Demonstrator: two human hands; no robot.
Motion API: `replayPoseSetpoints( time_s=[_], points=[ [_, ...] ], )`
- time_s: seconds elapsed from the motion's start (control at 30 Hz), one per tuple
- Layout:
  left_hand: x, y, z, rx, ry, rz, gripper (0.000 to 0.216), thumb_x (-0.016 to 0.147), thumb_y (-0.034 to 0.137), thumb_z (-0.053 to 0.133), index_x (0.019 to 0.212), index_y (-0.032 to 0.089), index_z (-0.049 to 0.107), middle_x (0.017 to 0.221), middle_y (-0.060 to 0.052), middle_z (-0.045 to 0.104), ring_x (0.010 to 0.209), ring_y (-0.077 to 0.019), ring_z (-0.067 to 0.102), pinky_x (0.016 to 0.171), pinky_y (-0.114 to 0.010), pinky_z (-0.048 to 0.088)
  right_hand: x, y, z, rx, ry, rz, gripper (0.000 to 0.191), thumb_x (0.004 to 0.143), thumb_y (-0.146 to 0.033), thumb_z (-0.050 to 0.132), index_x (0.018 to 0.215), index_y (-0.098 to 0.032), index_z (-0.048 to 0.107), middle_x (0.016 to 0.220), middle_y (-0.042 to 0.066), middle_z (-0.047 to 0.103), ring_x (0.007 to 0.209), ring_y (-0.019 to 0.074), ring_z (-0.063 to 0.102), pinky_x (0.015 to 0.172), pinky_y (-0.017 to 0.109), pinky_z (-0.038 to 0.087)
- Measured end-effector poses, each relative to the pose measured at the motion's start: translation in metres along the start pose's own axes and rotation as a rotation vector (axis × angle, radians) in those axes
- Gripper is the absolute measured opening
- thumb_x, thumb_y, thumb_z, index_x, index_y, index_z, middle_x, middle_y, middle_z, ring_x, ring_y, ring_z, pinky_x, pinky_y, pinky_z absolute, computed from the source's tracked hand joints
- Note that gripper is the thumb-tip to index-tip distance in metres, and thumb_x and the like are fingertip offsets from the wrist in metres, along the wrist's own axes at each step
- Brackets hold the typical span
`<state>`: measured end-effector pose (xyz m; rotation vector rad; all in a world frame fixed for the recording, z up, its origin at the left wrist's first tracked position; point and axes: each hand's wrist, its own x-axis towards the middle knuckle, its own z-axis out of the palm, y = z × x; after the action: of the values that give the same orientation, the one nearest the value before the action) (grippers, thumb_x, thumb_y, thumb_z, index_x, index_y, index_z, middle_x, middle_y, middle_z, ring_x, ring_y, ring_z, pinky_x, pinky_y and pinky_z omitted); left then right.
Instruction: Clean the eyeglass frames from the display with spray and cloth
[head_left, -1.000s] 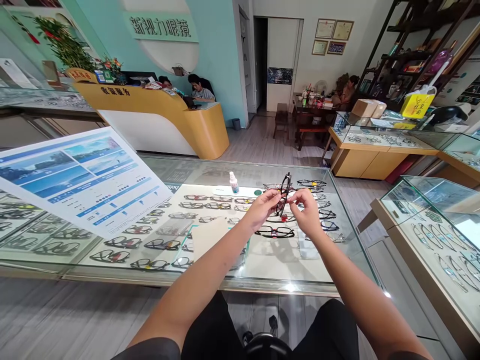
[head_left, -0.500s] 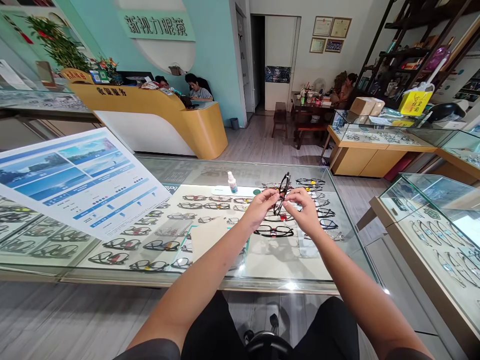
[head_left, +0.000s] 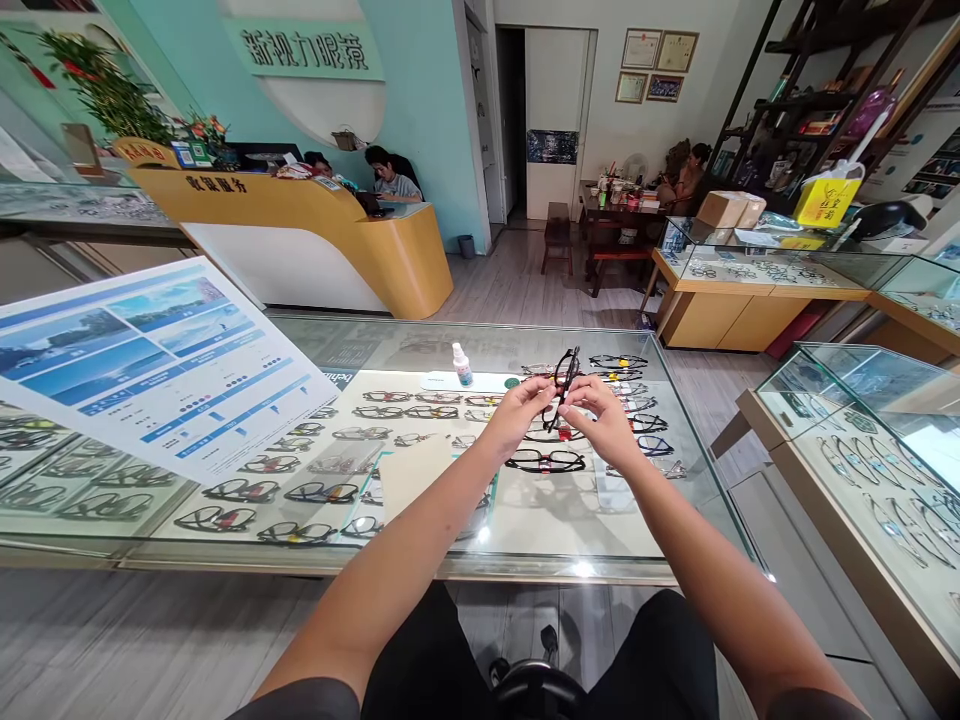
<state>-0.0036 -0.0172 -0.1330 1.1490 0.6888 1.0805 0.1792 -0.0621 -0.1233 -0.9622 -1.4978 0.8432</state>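
Observation:
A pair of dark-framed eyeglasses (head_left: 568, 372) is held upright on edge above the glass display counter (head_left: 577, 535). My left hand (head_left: 519, 408) pinches it from the left side. From the right, my right hand (head_left: 602, 418) has its thumb and fingers closed on the same frame. Parts of the glasses are hidden behind my fingers. Below my hands, another black pair of glasses (head_left: 546, 460) lies in the display. A small white spray bottle (head_left: 461, 366) stands on the counter to the left of my hands.
A printed sheet (head_left: 172, 375) stands tilted at the counter's left. A beige cloth or paper (head_left: 412, 475) lies near my left forearm. Another display case (head_left: 862, 470) stands at right. People sit at the yellow reception desk (head_left: 420, 260) and the dark table (head_left: 600, 205) behind.
The eyeglasses have turned slightly between my hands and now tilt a little more. The whole view has shifted slightly; both hands stay in nearly the same place.

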Motion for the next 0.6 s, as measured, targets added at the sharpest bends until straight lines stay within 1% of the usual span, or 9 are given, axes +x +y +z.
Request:
replayPoseSetpoints(
  time_s=[0.13, 0.23, 0.4, 0.5, 0.6],
  points=[
    [0.0, 0.002, -0.001, 0.032, 0.002, 0.006, 0.043, 0.079, 0.058, 0.091, 0.098, 0.021, 0.08, 0.112, -0.005, 0.076, 0.103, -0.0186, 0.064, 0.093, -0.03, 0.048, 0.001, 0.001, 0.0, 0.026, -0.001, 0.01, 0.018, 0.088, -0.045, 0.083, 0.086, -0.027, 0.077, 0.113, 0.008, 0.063, 0.112, 0.0247, 0.064, 0.103, 0.044, 0.059],
    [0.0, 0.004, -0.004, 0.046, 0.008, 0.0, 0.045, 0.078, 0.058, 0.092, 0.101, 0.021, 0.081, 0.114, -0.007, 0.077, 0.106, -0.0203, 0.065, 0.093, -0.031, 0.048, 0.002, 0.003, -0.001, 0.054, 0.024, 0.015, 0.017, 0.088, -0.042, 0.081, 0.083, -0.027, 0.074, 0.114, 0.008, 0.063, 0.11, 0.0244, 0.065, 0.103, 0.045, 0.059],
    [0.002, 0.005, -0.008, 0.087, -0.016, 0.016, 0.045, 0.083, 0.06, 0.088, 0.104, 0.021, 0.079, 0.114, -0.008, 0.078, 0.111, -0.0217, 0.067, 0.098, -0.031, 0.048, 0.003, 0.004, -0.006, 0.008, 0.084, -0.035, 0.014, 0.092, -0.035, 0.073, 0.083, -0.026, 0.068, 0.113, 0.008, 0.066, 0.112, 0.0258, 0.065, 0.1, 0.045, 0.058],
    [0.003, 0.008, -0.011, 0.138, -0.014, 0.039, 0.045, 0.084, 0.061, 0.085, 0.103, 0.02, 0.079, 0.115, -0.008, 0.078, 0.113, -0.0223, 0.067, 0.101, -0.032, 0.047, 0.004, 0.0, -0.013, -0.119, 0.131, -0.113, 0.011, 0.097, -0.031, 0.066, 0.087, -0.027, 0.066, 0.114, 0.009, 0.067, 0.114, 0.0271, 0.065, 0.098, 0.046, 0.056],
    [0.005, 0.015, -0.015, 0.235, 0.031, 0.094, 0.045, 0.083, 0.062, 0.085, 0.096, 0.019, 0.078, 0.12, -0.01, 0.074, 0.114, -0.024, 0.065, 0.101, -0.033, 0.047, 0.007, -0.006, -0.024, -0.354, 0.215, -0.255, 0.01, 0.102, -0.03, 0.061, 0.094, -0.027, 0.066, 0.111, 0.01, 0.068, 0.112, 0.0289, 0.064, 0.101, 0.05, 0.052]
  ],
)
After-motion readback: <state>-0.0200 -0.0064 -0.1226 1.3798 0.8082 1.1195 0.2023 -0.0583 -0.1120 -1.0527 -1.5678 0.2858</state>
